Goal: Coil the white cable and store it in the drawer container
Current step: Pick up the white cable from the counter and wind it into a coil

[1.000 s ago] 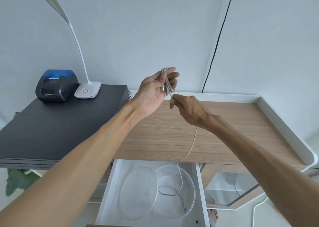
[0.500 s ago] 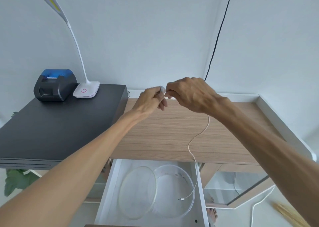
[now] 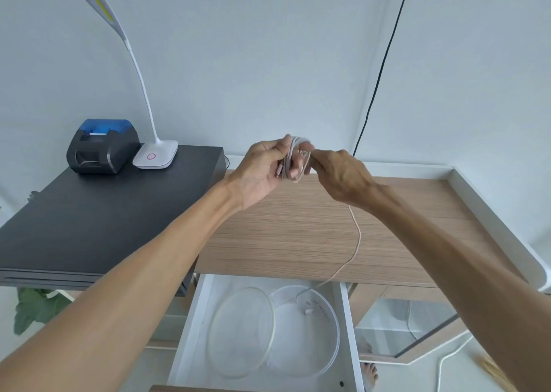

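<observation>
The white cable [image 3: 293, 156] is wound in several loops around the fingers of my left hand [image 3: 262, 172], held above the wooden desk. My right hand [image 3: 338, 175] pinches the cable right beside the loops. From under my right hand the loose tail [image 3: 356, 242] hangs down over the desk's front edge. Its plug end [image 3: 307, 311] rests inside the round clear container [image 3: 335, 341] in the open white drawer [image 3: 190, 332]. A clear round lid [image 3: 241, 332] leans in the drawer, left of the container.
A black printer [image 3: 101, 147] and a white desk lamp [image 3: 155, 156] stand on the dark side table [image 3: 89, 212] to the left. The wooden desk [image 3: 298, 227] has a raised white rim on the right. A black wire [image 3: 381, 63] runs down the wall.
My right hand has brought another turn of cable around my left fingers. The hanging tail has grown shorter, and its plug end has risen and shifted toward the back of the container.
</observation>
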